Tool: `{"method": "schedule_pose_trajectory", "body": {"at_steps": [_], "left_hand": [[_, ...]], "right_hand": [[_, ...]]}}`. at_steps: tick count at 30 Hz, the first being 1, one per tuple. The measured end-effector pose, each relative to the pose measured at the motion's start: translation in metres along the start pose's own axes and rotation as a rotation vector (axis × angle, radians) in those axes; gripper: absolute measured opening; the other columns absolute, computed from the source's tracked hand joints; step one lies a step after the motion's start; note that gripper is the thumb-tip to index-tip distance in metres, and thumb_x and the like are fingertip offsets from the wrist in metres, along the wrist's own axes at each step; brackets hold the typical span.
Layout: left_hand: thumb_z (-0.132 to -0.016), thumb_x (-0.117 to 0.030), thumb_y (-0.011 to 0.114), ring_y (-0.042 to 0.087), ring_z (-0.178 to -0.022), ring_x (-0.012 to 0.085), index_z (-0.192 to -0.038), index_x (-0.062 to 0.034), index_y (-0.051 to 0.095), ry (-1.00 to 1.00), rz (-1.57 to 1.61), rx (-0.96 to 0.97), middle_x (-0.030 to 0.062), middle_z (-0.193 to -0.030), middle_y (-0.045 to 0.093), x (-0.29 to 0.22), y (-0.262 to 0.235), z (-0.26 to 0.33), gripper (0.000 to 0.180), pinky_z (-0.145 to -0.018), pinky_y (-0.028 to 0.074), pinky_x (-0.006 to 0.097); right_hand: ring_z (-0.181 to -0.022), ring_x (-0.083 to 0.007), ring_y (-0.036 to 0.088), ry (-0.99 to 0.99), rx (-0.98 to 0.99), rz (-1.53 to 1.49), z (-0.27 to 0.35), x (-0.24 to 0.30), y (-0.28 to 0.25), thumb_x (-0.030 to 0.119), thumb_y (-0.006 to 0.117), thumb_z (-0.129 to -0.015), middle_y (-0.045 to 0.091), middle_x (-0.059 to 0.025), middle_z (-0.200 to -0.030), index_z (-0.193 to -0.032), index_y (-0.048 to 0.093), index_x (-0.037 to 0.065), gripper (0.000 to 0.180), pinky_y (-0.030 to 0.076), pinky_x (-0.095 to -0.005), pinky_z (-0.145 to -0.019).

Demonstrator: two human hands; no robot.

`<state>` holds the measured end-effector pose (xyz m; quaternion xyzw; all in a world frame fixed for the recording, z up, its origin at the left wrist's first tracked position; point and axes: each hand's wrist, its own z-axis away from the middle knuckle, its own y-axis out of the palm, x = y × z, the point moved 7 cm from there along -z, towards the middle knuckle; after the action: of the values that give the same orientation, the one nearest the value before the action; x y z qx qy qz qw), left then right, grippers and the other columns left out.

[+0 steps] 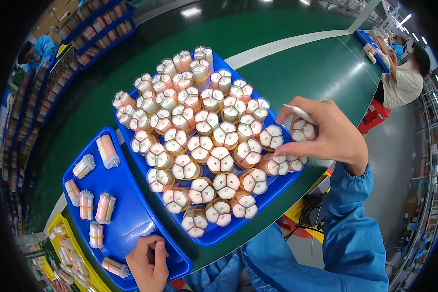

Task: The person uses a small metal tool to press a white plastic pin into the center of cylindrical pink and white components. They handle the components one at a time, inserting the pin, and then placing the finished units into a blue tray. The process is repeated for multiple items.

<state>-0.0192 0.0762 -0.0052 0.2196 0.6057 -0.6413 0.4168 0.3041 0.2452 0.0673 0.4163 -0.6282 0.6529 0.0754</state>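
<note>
My right hand (328, 129) is at the right end of a large blue tray (219, 62). A slim, white, pen-like stick (299, 113) sits in its grip, pointing left. Thumb and forefinger are spread around a banded bundle (304, 130) of clear tubes with white round ends; whether they touch it I cannot tell. Many similar bundles (220, 159) stand upright, close together, in this tray. My left hand (148, 260) rests with curled fingers over the near rim of a second blue tray (131, 214), with nothing visible in it. Near it lies a loose bundle (115, 267).
Several bundles (105, 208) lie on their sides in the left tray. A yellow tray (85, 253) of small parts is at the lower left. Stacked blue trays (102, 36) stand at the far left. Co-workers (404, 80) sit right along the green table (321, 63) and at far left.
</note>
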Motion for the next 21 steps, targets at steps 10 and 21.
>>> {"method": "schedule_pose_trajectory", "body": {"at_steps": [10,21], "left_hand": [[-0.092,-0.011,0.055,0.051,-0.055,0.0063,-0.085,0.0020,0.057,0.006,0.002,-0.009,0.0039,-0.062,0.055,-0.002,0.000,0.000,0.015,-0.049,0.033,0.020],[-0.092,-0.012,0.055,0.052,-0.054,0.0066,-0.084,0.0014,0.057,0.017,-0.030,-0.014,0.0032,-0.060,0.055,-0.003,-0.001,0.001,0.016,-0.048,0.032,0.020]], "right_hand": [[-0.057,-0.0220,0.062,0.105,0.093,-0.059,-0.009,-0.006,0.006,0.027,0.075,-0.072,0.063,-0.0104,-0.067,-0.096,0.065,0.004,0.035,0.049,-0.0296,-0.057],[-0.065,-0.0246,0.067,-0.095,-0.101,-0.036,0.001,-0.009,0.004,0.020,0.074,-0.073,0.067,-0.0123,-0.074,-0.099,0.065,0.004,0.032,0.052,-0.0300,-0.061]]}}
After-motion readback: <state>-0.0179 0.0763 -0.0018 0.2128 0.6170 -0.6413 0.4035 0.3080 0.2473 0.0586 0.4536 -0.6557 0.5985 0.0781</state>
